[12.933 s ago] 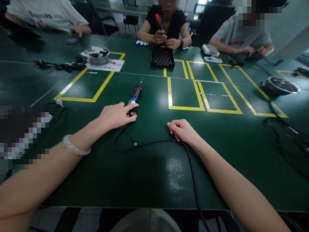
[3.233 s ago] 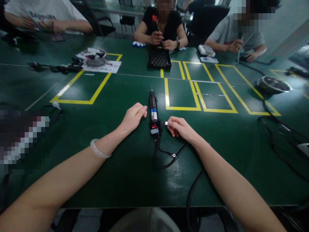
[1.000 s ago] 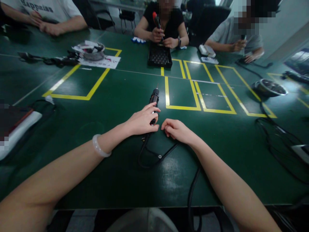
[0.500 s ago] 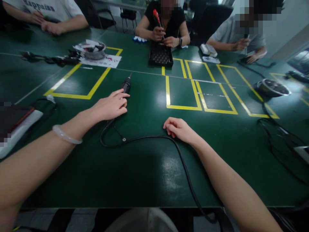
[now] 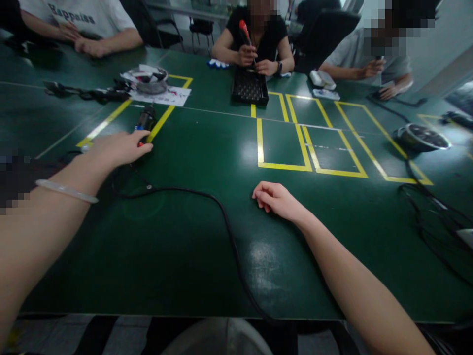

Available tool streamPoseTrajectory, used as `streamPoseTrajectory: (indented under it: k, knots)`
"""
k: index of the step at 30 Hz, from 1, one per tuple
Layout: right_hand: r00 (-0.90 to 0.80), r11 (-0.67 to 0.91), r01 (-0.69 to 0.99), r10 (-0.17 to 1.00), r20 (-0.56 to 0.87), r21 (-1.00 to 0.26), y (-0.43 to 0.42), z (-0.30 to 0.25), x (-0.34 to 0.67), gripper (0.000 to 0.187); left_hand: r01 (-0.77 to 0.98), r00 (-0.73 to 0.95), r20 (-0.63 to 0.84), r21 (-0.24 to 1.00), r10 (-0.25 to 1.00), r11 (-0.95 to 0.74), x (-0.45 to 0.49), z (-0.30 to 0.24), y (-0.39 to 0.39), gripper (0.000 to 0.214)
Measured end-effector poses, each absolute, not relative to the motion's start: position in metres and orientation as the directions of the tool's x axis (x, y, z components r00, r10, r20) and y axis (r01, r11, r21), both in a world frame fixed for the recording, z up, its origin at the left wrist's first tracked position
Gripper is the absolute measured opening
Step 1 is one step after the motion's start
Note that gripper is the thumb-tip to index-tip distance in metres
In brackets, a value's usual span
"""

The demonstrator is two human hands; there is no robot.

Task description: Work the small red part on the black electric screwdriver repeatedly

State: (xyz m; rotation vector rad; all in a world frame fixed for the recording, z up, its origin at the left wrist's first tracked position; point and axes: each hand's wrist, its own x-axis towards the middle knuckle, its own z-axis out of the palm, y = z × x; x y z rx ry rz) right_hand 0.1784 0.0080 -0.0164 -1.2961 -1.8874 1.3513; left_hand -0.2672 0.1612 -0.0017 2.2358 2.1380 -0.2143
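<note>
Leftward has gone the electric screwdriver (image 5: 146,120), left hand (image 5: 117,148) lying open-fingered over it; right hand (image 5: 278,199) rests curled shut; cable (image 5: 225,222) should trail loosely.

We saw a green surface (image 5: 192,256) marked with yellow tape outlines (image 5: 284,166); on it lay an electric screwdriver (image 5: 146,120), its black cable (image 5: 221,217), a black tray (image 5: 249,88) and a metal bowl (image 5: 421,135).

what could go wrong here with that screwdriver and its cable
1. The left hand covers only the rear of the electric screwdriver, so the tool might roll or slip, with its tip aimed roughly at the metal bowl.
2. The black cable trails across the table and over its near edge. The right hand could snag it and jerk the tool.
</note>
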Motion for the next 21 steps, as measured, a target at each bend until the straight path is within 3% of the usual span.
streamPoseTrajectory:
  k: [4, 9, 13, 16, 21]
  knots:
    - [-0.43, 0.054, 0.418, 0.891, -0.145, -0.907, 0.007, -0.016, 0.178, 0.014, 0.97, -0.078, -0.162, -0.24, 0.984, 0.038, -0.255, 0.002, 0.141, 0.082]
    - [-0.431, 0.062, 0.417, 0.892, -0.137, -0.907, 0.007, -0.017, 0.177, 0.015, 0.989, -0.042, -0.077, -0.144, 0.996, 0.031, -0.252, 0.002, 0.13, 0.079]
    - [-0.429, 0.066, 0.416, 0.894, -0.132, -0.907, 0.008, -0.018, 0.176, 0.014, 0.989, -0.028, -0.015, -0.144, 1.0, 0.025, -0.232, 0.005, 0.111, 0.06]
    - [-0.42, 0.08, 0.415, 0.901, -0.113, -0.906, 0.008, -0.019, 0.173, 0.015, 0.991, 0.033, -0.003, -0.129, 0.999, -0.033, -0.202, 0.007, 0.087, 0.06]
    - [-0.296, 0.235, 0.503, 0.951, 0.09, -0.832, 0.004, -0.014, 0.164, 0.018, 0.978, 0.174, 0.03, -0.119, 0.984, -0.17, -0.138, 0.008, 0.041, 0.059]
